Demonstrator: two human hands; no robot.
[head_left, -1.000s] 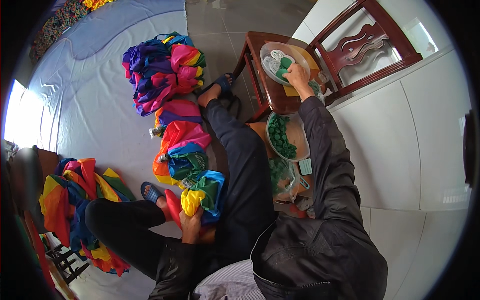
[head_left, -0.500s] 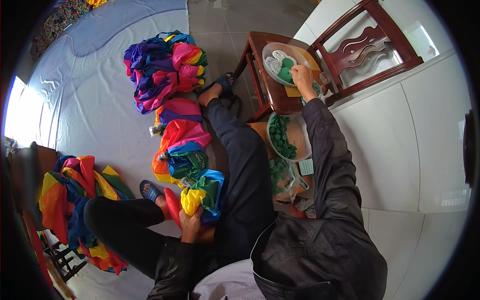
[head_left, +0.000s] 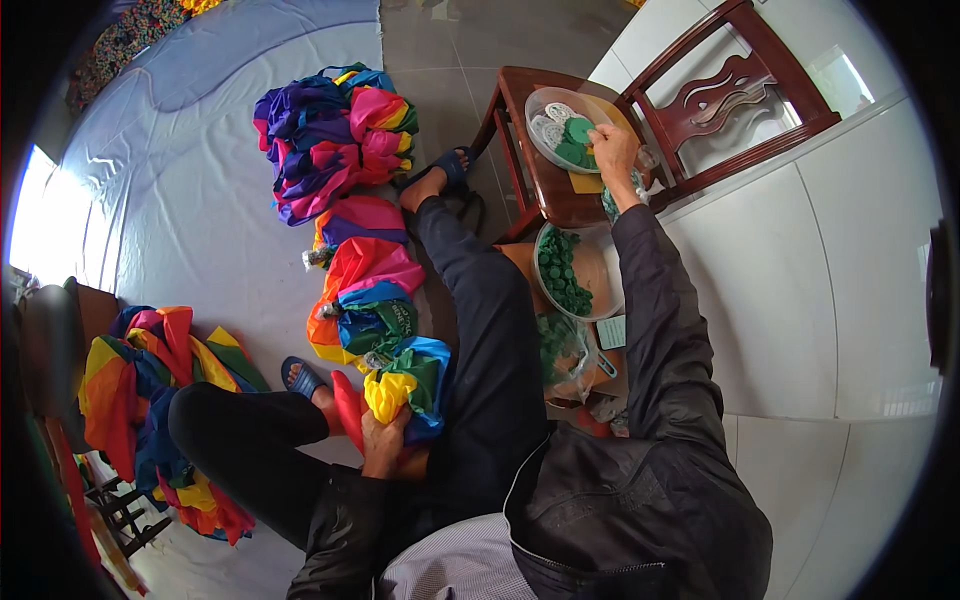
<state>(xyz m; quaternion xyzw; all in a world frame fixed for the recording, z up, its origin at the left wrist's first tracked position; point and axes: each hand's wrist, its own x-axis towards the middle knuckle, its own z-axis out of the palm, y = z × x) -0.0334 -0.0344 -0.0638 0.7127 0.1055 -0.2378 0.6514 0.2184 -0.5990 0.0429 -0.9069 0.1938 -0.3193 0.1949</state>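
Note:
My left hand (head_left: 383, 440) is closed round a bunched piece of rainbow fabric (head_left: 390, 397), with its yellow part gathered above the fingers and its blue and green parts beside them. On the chair, my right hand (head_left: 615, 152) reaches over the rim of a clear round bowl (head_left: 537, 140). Its fingertips pinch at the edge of a green disc (head_left: 577, 130). Other green discs (head_left: 571, 153) lie in the bowl next to white lacy round pieces (head_left: 558, 113). Whether the pinched disc is lifted off the others I cannot tell.
The dark red wooden chair (head_left: 515, 90) stands against the tiled wall. Below it are a tub of small green pieces (head_left: 567, 280) and a plastic bag (head_left: 575, 365). A row of bundled rainbow fabric (head_left: 330, 150) lies on the pale sheet; another heap (head_left: 175, 400) is at the left.
My right hand has shifted slightly right within the bowl, and more of the green discs show. My left hand keeps its hold on the rainbow fabric.

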